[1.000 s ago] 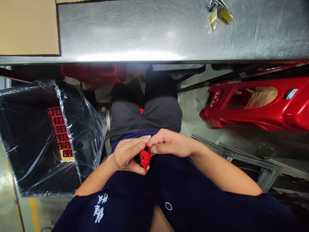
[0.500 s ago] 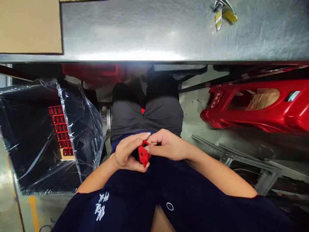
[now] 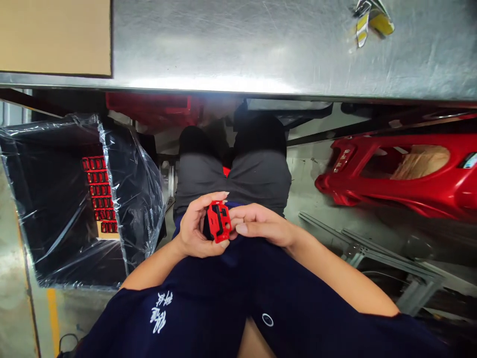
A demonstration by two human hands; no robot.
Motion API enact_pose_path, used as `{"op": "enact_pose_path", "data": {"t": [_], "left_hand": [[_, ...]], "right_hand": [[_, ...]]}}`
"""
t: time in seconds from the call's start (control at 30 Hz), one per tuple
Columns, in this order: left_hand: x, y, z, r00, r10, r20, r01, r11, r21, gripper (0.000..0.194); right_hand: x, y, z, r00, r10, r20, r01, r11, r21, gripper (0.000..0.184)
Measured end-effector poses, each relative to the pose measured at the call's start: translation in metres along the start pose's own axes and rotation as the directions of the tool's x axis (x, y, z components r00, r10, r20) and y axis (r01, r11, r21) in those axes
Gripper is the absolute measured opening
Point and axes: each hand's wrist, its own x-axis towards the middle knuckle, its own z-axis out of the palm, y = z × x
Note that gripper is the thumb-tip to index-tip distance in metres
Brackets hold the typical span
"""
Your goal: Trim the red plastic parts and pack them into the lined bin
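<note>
Above my lap, a small red-and-black plastic part (image 3: 220, 222) faces up, showing its red frame with cutouts and a black band across it. My left hand (image 3: 196, 228) is closed around its left side, thumb at the lower edge and fingers at the upper edge. At its right edge is my right hand (image 3: 261, 224), thumb and fingers bent together against the part. The right fingertips partly cover that edge, so anything small between them cannot be made out.
On my left stands a black box lined with clear plastic (image 3: 137, 199), holding rows of red-and-black parts (image 3: 100, 190). A metal table (image 3: 223, 49) ahead carries cardboard (image 3: 55, 37) and a yellow-and-silver object (image 3: 374, 25). A red plastic stool (image 3: 395, 184) and metal frame (image 3: 391, 263) are on my right.
The part has turned in my left hand, so its broad red face with the black band now shows. My right thumb has drawn back from its face to the right edge.
</note>
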Motion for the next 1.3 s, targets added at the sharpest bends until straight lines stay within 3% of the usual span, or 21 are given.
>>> {"op": "enact_pose_path", "data": {"t": [0.33,0.77,1.3], "left_hand": [[-0.002,-0.003,-0.001,0.996,-0.086,0.019,0.085,0.996,0.007,0.090],[-0.001,-0.005,-0.001,0.980,-0.191,0.047,0.197,0.962,-0.191,0.088],[-0.006,-0.009,0.000,0.988,-0.152,-0.015,0.152,0.987,-0.048,0.087]], "right_hand": [[0.004,0.007,0.001,0.998,-0.033,0.052,0.035,0.999,-0.027,0.035],[0.005,0.010,0.011,0.987,-0.024,-0.158,0.020,1.000,-0.024,0.046],[0.005,0.014,0.008,0.984,-0.036,-0.177,0.038,0.999,0.005,0.046]]}}
